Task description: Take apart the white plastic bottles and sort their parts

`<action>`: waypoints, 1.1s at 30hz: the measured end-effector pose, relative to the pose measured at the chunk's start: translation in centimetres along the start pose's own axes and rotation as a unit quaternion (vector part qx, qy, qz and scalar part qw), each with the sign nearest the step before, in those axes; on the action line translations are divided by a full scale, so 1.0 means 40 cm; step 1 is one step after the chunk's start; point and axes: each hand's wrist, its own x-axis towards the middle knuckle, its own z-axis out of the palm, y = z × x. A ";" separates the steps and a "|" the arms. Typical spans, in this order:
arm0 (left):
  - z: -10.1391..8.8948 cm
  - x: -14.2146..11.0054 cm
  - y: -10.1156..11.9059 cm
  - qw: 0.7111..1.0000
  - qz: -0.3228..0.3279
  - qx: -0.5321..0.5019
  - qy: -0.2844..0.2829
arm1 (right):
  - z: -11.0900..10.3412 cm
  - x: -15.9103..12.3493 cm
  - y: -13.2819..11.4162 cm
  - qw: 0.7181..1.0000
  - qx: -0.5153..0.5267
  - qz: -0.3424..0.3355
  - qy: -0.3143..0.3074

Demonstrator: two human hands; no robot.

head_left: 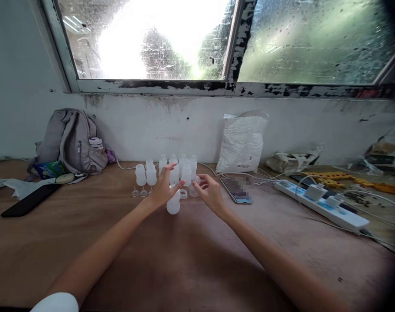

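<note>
My left hand [163, 190] is above and beside a small frosted baby bottle [173, 205]. Its fingers are stretched out and spread, and the thumb is close over the bottle's top; whether it touches cannot be told. My right hand [209, 193] has its thumb and fingertips closed in at a clear bottle nipple [194, 192], gripping near its tip. Between the hands lies a white screw ring [183, 194]. Behind them stand several frosted bottles [140, 175] in rows, the back ones with clear tops. More clear nipples [135, 191] sit in front of the left bottles.
On the right are a phone [236, 191], a power strip [324, 207] with plugs and trailing cables, and yellow strips [337, 177]. A white plastic bag [243, 143] leans on the wall. To the left are a backpack [72, 141] and a black flat object [31, 200].
</note>
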 end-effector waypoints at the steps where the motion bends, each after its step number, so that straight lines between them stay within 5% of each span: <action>1: 0.001 -0.017 -0.014 0.999 -0.028 -0.026 0.011 | 0.002 -0.013 0.029 0.999 -0.031 0.003 -0.023; 5: 0.013 -0.097 -0.083 0.982 -0.130 -0.137 0.002 | 0.021 -0.073 0.127 0.989 -0.098 0.010 -0.113; 11: 0.036 -0.145 -0.141 0.952 -0.222 -0.192 -0.090 | 0.051 -0.095 0.161 0.987 -0.101 0.024 -0.120; 17: 0.021 -0.158 -0.081 0.986 -0.130 -0.043 -0.099 | 0.011 -0.092 0.089 0.998 -0.037 -0.031 -0.034; 22: 0.035 -0.190 -0.014 0.985 -0.098 -0.010 -0.139 | -0.030 -0.119 -0.013 0.988 0.110 -0.016 -0.109; 29: 0.065 -0.223 0.041 0.967 -0.160 -0.070 -0.188 | -0.037 -0.148 -0.077 0.975 0.164 0.036 -0.144; 33: 0.077 -0.228 0.041 0.920 -0.235 -0.212 -0.229 | -0.042 -0.157 -0.087 0.973 0.188 0.039 -0.125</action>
